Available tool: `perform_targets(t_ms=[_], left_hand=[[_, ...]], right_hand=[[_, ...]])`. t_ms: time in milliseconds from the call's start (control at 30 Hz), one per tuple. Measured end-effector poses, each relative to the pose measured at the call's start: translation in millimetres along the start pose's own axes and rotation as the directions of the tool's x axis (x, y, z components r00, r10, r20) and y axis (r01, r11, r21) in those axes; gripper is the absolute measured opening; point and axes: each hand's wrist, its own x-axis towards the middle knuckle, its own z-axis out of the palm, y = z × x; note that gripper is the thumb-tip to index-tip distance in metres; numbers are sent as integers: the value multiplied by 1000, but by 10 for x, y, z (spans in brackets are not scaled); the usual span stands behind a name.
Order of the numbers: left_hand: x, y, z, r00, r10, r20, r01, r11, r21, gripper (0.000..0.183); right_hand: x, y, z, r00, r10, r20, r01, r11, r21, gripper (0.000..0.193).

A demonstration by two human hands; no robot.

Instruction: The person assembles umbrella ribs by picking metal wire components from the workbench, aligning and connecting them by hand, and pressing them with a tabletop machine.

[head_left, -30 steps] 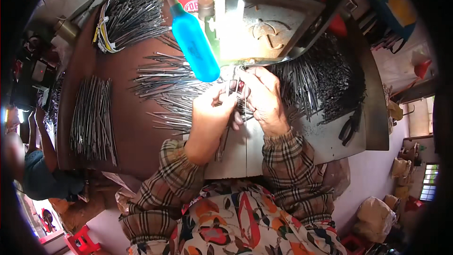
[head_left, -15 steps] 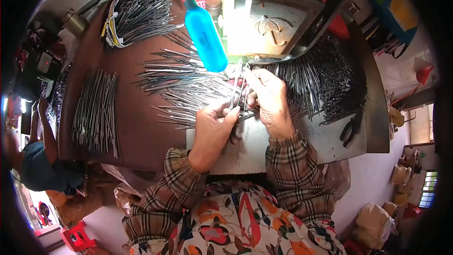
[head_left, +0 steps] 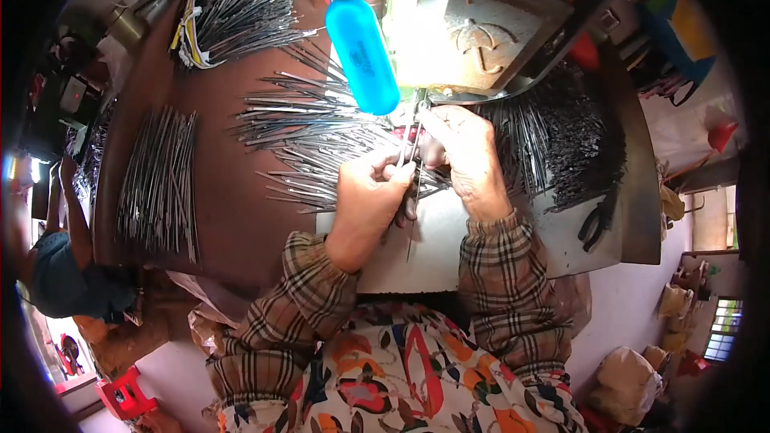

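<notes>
Close together at the foot of a machine (head_left: 489,40), my two hands work on thin metal rods that look like umbrella ribs. My left hand (head_left: 370,202) pinches a slim metal umbrella rib (head_left: 412,216) between thumb and fingers; its thin end hangs toward me over the pale plate. To its right, my right hand (head_left: 469,152) is closed with its fingertips at the upper ends of the ribs, right under the machine head. Glare and fingers hide the exact joint there. A spread of loose ribs (head_left: 297,120) lies left of my hands.
A blue lamp-like cylinder (head_left: 361,52) hangs just above my hands. Rib bundles lie at far left (head_left: 160,184), back left (head_left: 249,16) and right (head_left: 553,128). Black-handled pliers (head_left: 595,228) rest on the right of the metal plate (head_left: 449,248). Another person (head_left: 68,273) sits at left.
The view has shifted slightly. Both hands stay near the machine; a rib's thin end now hangs lower between them, and my right hand has turned a little.
</notes>
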Motion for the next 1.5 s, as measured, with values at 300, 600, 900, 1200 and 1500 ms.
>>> perform_targets(t_ms=[300,600,900,1200,1500], left_hand=[[-16,160,-10,963,-243,114,264,938,-224,10],[-57,126,62,973,-207,103,228,930,-289,26],[-282,32,-47,996,-92,8,93,988,-126,31],[-432,256,-2088,806,591,-35,368,-453,812,49],[-460,368,-2450,811,578,-92,463,-538,704,58]], right_hand=[[24,-30,-35,999,32,39,-32,999,4,19],[-1,7,-34,991,-76,114,74,997,19,18],[-124,90,2,966,-194,173,176,978,112,19],[-169,-139,-42,998,-44,48,53,981,-189,14],[-485,-14,-257,899,-286,333,437,523,-731,12]])
